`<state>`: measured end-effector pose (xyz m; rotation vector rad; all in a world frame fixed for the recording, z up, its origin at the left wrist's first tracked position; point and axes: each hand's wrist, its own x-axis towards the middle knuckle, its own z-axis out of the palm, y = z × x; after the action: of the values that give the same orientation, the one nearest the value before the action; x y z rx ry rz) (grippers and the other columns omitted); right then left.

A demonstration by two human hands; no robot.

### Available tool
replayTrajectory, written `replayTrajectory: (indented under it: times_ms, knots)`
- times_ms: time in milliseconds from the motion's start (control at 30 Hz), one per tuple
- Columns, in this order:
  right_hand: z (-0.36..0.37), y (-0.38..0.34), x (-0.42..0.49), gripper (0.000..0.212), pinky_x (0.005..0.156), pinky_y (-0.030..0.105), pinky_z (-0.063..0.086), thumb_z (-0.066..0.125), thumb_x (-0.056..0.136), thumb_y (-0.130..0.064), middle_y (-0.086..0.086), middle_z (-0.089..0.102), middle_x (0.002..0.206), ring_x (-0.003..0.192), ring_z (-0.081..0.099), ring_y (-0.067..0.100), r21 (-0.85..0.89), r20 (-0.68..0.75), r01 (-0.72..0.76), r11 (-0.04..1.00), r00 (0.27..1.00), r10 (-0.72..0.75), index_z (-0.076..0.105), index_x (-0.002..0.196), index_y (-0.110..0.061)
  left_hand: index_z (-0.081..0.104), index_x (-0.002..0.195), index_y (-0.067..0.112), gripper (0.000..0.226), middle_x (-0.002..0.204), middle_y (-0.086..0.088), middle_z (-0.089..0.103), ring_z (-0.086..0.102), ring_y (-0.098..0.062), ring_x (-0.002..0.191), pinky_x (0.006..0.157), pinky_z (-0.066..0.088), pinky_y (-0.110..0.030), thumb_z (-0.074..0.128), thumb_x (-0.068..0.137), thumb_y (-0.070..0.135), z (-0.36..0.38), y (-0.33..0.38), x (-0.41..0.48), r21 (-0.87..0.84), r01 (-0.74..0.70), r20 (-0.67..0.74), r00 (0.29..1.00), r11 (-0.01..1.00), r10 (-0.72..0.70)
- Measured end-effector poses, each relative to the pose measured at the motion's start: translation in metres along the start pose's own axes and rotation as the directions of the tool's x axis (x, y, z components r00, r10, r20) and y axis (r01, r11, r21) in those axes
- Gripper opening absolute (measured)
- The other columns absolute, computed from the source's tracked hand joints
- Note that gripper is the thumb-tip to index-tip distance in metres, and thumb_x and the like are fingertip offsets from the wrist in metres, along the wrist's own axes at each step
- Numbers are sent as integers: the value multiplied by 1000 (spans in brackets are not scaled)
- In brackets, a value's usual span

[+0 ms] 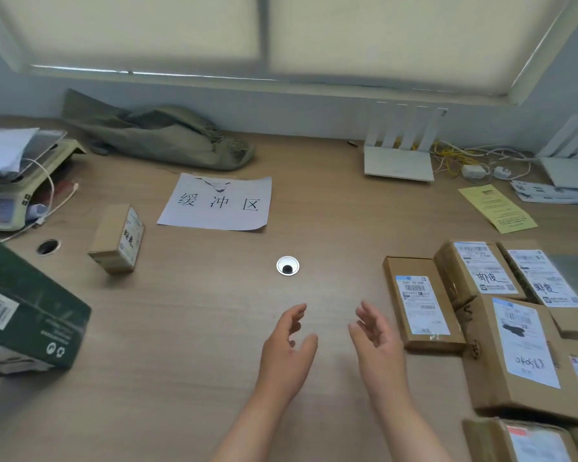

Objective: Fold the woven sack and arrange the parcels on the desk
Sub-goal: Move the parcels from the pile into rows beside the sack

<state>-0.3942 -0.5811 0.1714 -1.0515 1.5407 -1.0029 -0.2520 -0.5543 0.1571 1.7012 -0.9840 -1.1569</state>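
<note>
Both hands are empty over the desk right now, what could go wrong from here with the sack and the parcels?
Dragging the crumpled woven sack forward could sweep the paper sign away. The small parcel stands on its edge, so a brush from the left hand might topple it. The right hand could nudge the brown boxes.

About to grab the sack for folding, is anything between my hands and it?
Only the paper sign, lying flat just in front of the sack. Both hands are empty and open; the small box stands off to the left.

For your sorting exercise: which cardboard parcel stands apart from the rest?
The small cardboard parcel left of the printed sign; the others are grouped at the desk's right.
</note>
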Motion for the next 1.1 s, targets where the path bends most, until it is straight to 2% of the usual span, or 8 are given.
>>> replayTrajectory:
  times_ms: [200, 333, 500, 667, 800, 900, 967, 1100]
  knots:
    - [125, -31, -31, 46, 100, 28, 47, 62, 96, -6, -16, 64, 127, 119, 59, 4, 60, 212, -17, 998, 977, 4, 56, 127, -39, 53, 124, 47, 49, 130, 20, 58, 51, 8, 122, 106, 44, -30, 64, 92, 11, -127, -5, 10, -70, -26, -199, 980, 997, 11]
    - [207, -50, -46, 48, 97, 25, 48, 60, 96, -7, -16, 63, 127, 119, 58, 2, 57, 336, -14, 998, 942, -6, 56, 134, -36, 53, 128, 42, 48, 132, 14, 58, 53, 0, 123, 109, 43, -36, 65, 92, 13, -204, -14, 24, -74, -10, -281, 960, 997, -11]
    - [297, -69, -48, 50, 102, 29, 49, 59, 95, -10, -14, 60, 130, 118, 56, -1, 11, 424, 0, 1000, 906, -4, 54, 139, -34, 53, 132, 36, 49, 134, 11, 57, 51, -6, 125, 110, 40, -35, 64, 90, 14, -281, -22, 58, -24, -9, -360, 933, 1000, 0]
    - [362, -78, -38, 50, 104, 30, 48, 59, 95, -15, -9, 58, 134, 120, 56, 5, -56, 445, 19, 998, 895, 8, 52, 141, -32, 55, 133, 34, 53, 131, 11, 52, 51, -15, 125, 108, 45, -41, 64, 83, 19, -319, -24, 108, 120, -25, -420, 905, 992, 73]
    - [389, -74, -28, 52, 100, 27, 46, 55, 95, -9, -7, 57, 135, 118, 55, 5, -87, 428, 14, 996, 904, 25, 52, 142, -30, 51, 138, 27, 55, 157, 0, 33, 26, -25, 146, 117, 32, -43, 62, 85, 15, -327, -33, 146, 255, 60, -480, 874, 965, 72]
    - [391, -63, -27, 53, 96, 28, 49, 52, 95, -6, -7, 59, 133, 113, 56, 0, -91, 388, 6, 996, 921, 30, 53, 142, -30, 48, 141, 24, 55, 164, -5, 22, 21, -29, 150, 116, 30, -44, 63, 88, 16, -332, -47, 169, 321, 131, -513, 857, 938, 55]
    - [385, -55, -29, 52, 93, 28, 52, 52, 95, -6, -9, 60, 131, 114, 57, 2, -90, 363, -13, 996, 931, 45, 53, 140, -31, 48, 139, 23, 51, 160, -6, 29, 30, -31, 145, 111, 38, -45, 65, 90, 22, -335, -53, 180, 332, 165, -531, 847, 929, 39]
    - [368, -43, -32, 48, 86, 24, 52, 53, 96, -8, -14, 60, 127, 113, 57, 0, -91, 332, -31, 995, 942, 59, 55, 137, -34, 50, 128, 19, 43, 137, -5, 51, 53, -30, 121, 93, 51, -42, 66, 89, 23, -335, -54, 191, 318, 179, -582, 812, 931, 42]
